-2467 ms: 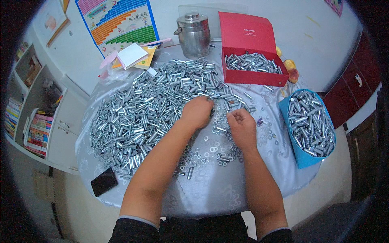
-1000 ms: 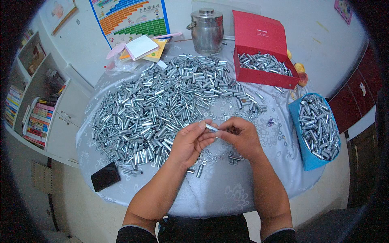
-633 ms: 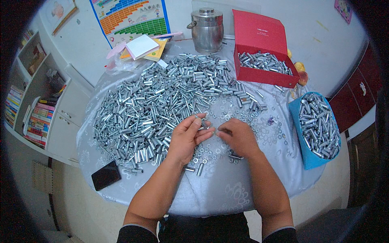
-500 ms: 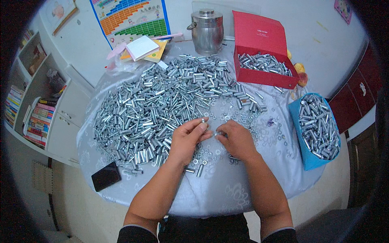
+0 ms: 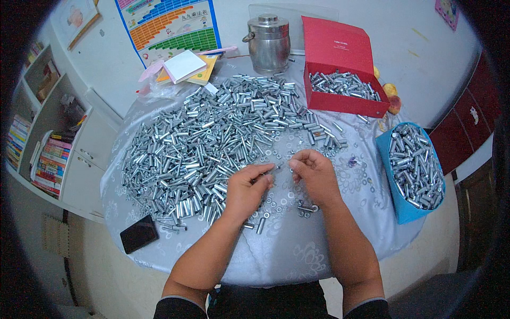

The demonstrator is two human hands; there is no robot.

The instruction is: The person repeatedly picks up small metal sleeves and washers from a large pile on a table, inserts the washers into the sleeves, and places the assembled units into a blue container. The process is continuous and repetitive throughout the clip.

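My left hand [image 5: 247,190] is over the near right edge of a big heap of silvery metal sleeves and bolts [image 5: 207,143]. Its fingers point right, index and thumb curved toward each other, with a small shiny metal part [image 5: 277,167] at the fingertips. Facing it, my right hand [image 5: 319,178] has thumb and forefinger bent together in a pinch; a tiny metal piece [image 5: 291,169] shows at the tips, too small to name. Loose washers and nuts [image 5: 273,204] lie on the cloth below and between the hands. Both hands are slightly apart.
A blue fabric bin [image 5: 409,212] full of metal sleeves stands right. An open red box [image 5: 345,105] holds more at the back, beside a steel pot [image 5: 269,45]. A black phone [image 5: 139,234] lies front left on the silvery tablecloth [image 5: 287,260]. Notepads [image 5: 184,66] sit back left.
My right hand has shifted slightly up and away from the left. My left fingers have straightened and turned right; the metal part at their tips has moved rightward.
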